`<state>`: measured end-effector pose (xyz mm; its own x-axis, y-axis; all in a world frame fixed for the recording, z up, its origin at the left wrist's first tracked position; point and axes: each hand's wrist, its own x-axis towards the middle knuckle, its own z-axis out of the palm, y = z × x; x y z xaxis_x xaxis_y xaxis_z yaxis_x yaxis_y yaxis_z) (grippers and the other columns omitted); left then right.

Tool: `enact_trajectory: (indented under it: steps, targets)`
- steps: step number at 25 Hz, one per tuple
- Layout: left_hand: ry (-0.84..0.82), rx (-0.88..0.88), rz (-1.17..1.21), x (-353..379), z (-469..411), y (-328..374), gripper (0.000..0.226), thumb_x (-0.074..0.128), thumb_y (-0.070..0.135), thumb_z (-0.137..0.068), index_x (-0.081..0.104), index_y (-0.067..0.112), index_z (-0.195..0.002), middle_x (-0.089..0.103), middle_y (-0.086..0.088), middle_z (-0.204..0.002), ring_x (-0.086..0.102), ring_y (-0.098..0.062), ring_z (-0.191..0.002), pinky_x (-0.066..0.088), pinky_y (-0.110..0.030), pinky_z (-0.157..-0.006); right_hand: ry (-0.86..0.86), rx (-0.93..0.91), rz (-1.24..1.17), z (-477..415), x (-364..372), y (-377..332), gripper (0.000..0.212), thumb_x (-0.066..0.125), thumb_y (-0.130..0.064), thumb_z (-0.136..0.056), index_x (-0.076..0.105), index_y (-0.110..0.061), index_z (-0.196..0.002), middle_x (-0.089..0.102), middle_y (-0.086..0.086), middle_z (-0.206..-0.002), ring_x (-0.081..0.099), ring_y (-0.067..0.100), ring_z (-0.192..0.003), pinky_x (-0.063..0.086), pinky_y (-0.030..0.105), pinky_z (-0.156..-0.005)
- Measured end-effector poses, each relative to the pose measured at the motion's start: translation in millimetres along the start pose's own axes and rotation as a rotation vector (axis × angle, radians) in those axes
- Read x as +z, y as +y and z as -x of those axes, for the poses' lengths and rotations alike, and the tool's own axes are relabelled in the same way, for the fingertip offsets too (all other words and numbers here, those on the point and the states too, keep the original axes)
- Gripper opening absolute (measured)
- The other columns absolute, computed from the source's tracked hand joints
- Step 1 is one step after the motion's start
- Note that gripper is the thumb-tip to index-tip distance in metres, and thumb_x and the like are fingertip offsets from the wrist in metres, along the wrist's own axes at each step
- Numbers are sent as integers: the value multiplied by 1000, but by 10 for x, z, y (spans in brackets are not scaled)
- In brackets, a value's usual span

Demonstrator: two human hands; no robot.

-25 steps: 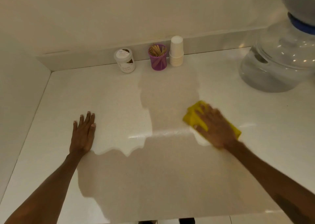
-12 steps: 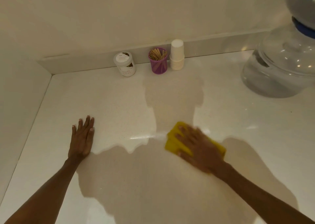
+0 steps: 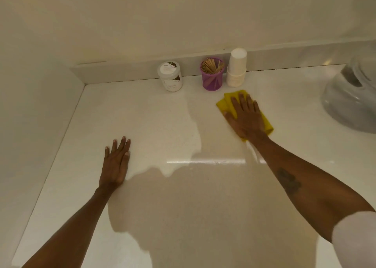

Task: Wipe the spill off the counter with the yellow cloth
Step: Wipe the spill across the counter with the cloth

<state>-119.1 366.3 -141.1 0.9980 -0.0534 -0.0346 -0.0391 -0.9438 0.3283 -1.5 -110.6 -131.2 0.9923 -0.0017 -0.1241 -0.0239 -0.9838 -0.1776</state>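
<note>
My right hand (image 3: 245,118) presses flat on the folded yellow cloth (image 3: 225,102), far out on the white counter (image 3: 142,125) and just in front of the cup stack. Most of the cloth is under my palm; its corners stick out at the upper left and right. A thin wet streak (image 3: 252,151) shines on the counter beside my right wrist. My left hand (image 3: 116,163) lies flat on the counter at the left, fingers spread, holding nothing.
Along the back wall stand a white lidded jar (image 3: 170,75), a purple cup of wooden sticks (image 3: 212,73) and a stack of white paper cups (image 3: 236,67). A large clear water bottle (image 3: 352,96) sits at the right edge. A side wall borders the counter's left.
My right hand has slid the cloth from the middle of the counter, back towards me, then far forward up to the cups. The left hand has stayed flat in place.
</note>
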Motion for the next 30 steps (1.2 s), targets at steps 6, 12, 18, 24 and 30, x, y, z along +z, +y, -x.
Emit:
enact_trajectory:
  steps: [6, 12, 18, 24, 30]
  targets:
    - [8, 0, -8, 13, -14, -42, 53, 15, 40, -108, 19, 28, -160, 12, 10, -168, -1, -14, -158, -6, -36, -128, 6, -125, -37, -185, 83, -1162, 70, 28, -56, -105, 17, -17, -162, 8, 13, -170, 6, 33, -157, 8, 50, -127]
    - [19, 15, 2, 23, -11, -62, 52, 18, 37, -110, 19, 28, -160, 12, 12, -168, -1, -14, -158, -3, -41, -128, -8, -274, -25, -238, 329, -2139, 70, 31, -54, -104, 15, -19, -163, 6, 12, -170, 4, 32, -158, 6, 50, -127]
    - [19, 26, -29, 27, -5, -78, 52, 18, 34, -110, 16, 23, -161, 11, 8, -169, 0, -18, -158, -2, -43, -128, -15, -484, 33, -137, 479, -2545, 69, 32, -57, -103, 19, -23, -162, 13, 9, -170, 10, 30, -157, 10, 48, -128]
    - [6, 14, -52, 31, -25, -78, 53, 19, 29, -109, 19, 16, -161, 16, 2, -169, 7, -26, -158, 0, -47, -128, -2, -619, 55, 531, 661, -2662, 67, 27, -59, -102, 24, -27, -161, 16, 6, -170, 12, 27, -157, 10, 45, -127]
    - [-25, 19, -88, 1, -9, -68, 53, 15, 24, -109, 17, 13, -161, 13, -4, -169, 5, -30, -158, -2, -47, -127, 9, -611, 36, 1300, 744, -2665, 66, 26, -58, -102, 26, -27, -160, 16, 5, -170, 11, 26, -158, 10, 46, -127]
